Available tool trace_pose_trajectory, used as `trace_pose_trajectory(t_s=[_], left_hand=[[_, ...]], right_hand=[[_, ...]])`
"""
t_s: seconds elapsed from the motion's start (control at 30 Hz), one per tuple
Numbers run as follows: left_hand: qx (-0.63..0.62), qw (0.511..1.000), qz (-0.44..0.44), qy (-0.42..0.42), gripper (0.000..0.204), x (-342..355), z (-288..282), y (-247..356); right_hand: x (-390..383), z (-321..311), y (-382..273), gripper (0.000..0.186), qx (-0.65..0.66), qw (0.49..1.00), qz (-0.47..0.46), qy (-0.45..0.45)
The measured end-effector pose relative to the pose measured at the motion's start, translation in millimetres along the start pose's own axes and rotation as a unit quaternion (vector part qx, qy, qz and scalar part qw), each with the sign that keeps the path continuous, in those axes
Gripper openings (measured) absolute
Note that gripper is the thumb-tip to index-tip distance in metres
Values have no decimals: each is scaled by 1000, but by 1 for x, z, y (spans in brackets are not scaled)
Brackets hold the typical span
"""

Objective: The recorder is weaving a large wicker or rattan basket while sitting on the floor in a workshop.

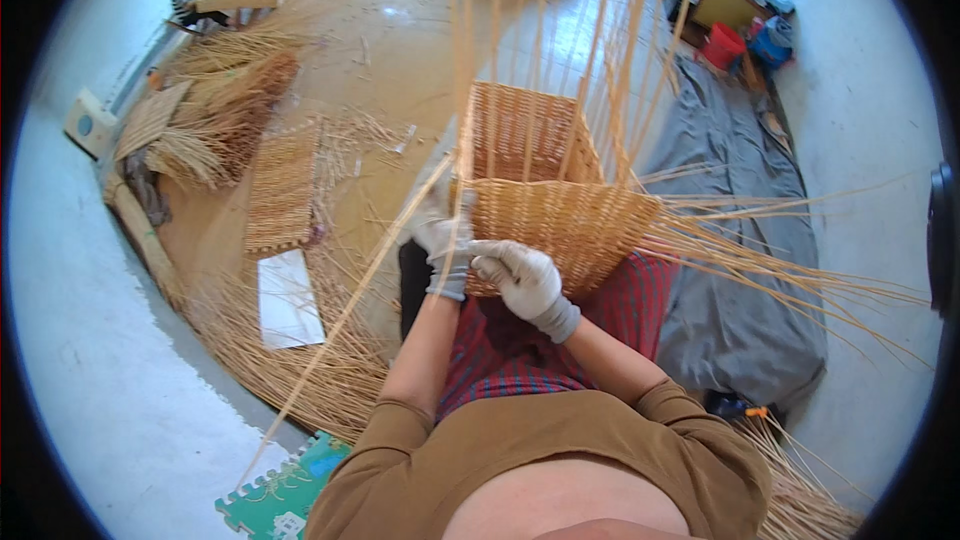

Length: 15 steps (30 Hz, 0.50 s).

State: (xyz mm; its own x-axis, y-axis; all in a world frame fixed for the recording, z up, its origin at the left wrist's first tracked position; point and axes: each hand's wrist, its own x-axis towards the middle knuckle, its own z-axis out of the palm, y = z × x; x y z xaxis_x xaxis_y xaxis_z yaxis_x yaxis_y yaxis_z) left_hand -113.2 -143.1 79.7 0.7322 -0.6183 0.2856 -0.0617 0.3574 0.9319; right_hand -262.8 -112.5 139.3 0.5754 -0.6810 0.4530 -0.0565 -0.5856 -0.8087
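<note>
A square, open-topped wicker basket (560, 225) rests against my lap, woven of tan strands, with tall upright stakes (540, 30) rising from it. More loose strands (760, 265) fan out from its right side. My left hand (440, 235), in a pale work glove, is at the basket's left corner; its fingers are blurred and partly hidden. A long pale strand (350, 305) slants from that corner down to the lower left. My right hand (525, 278), also gloved, lies against the near wall with its fingers closed and pointing left; what they pinch is too small to make out.
Left of me lie a woven mat (280, 185), a white sheet (288, 300) and loose strands (290, 370). Strand bundles (225, 105) lie beyond. A grey cloth (740, 290) covers the floor at right. A red bucket (722, 46) and two other people are farther off.
</note>
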Motion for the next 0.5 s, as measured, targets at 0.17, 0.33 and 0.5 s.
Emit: trace_pose_trajectory(t_s=[0.17,0.33,0.5], left_hand=[[-137,983,-75,-101,52,14,1,-12],[-43,976,-21,-213,44,42,-35,-43],[142,966,88,-195,53,39,-45,-28]], right_hand=[[34,39,7,27,-58,987,-119,87],[49,16,-7,20,-176,963,-184,86],[15,1,-11,26,-281,945,-140,90]])
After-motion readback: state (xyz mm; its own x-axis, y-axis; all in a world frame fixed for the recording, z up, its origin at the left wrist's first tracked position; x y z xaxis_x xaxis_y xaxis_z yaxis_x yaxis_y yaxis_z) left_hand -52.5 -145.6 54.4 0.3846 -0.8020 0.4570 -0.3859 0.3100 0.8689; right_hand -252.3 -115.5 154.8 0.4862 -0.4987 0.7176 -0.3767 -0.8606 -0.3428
